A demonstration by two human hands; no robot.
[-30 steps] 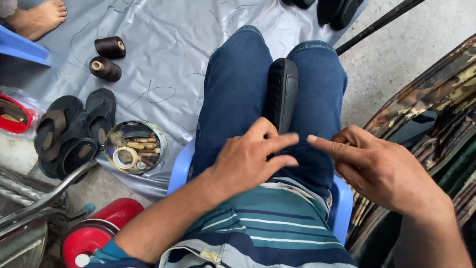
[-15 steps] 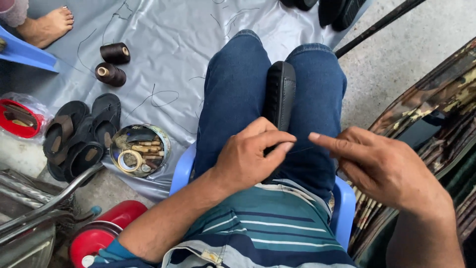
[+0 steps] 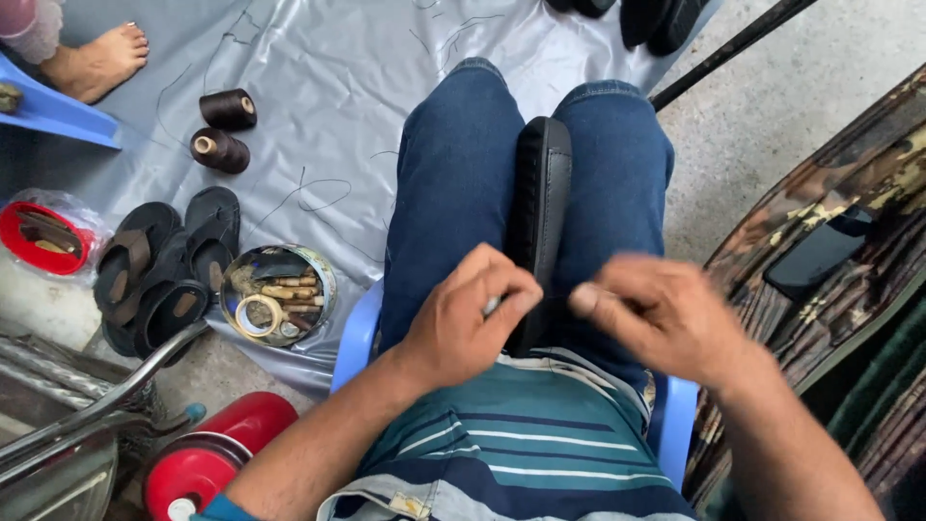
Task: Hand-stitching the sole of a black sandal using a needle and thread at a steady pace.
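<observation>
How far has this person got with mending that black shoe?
Early, it seems. Set out: thread spools on the grey sheet, a tin of tools. In hand: the black shoe is clamped between the knees, the left hand pinching something small and pale, the right hand blurred beside it. No stitching shows on the shoe.

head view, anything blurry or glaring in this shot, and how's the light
Head view: the right hand is smeared by motion blur, fingertips indistinct; the left hand and the black leather shoe clamped between the knees stay sharp. Light is soft and even with faint shadows; mild sheen on the grey plastic sheet.
</observation>
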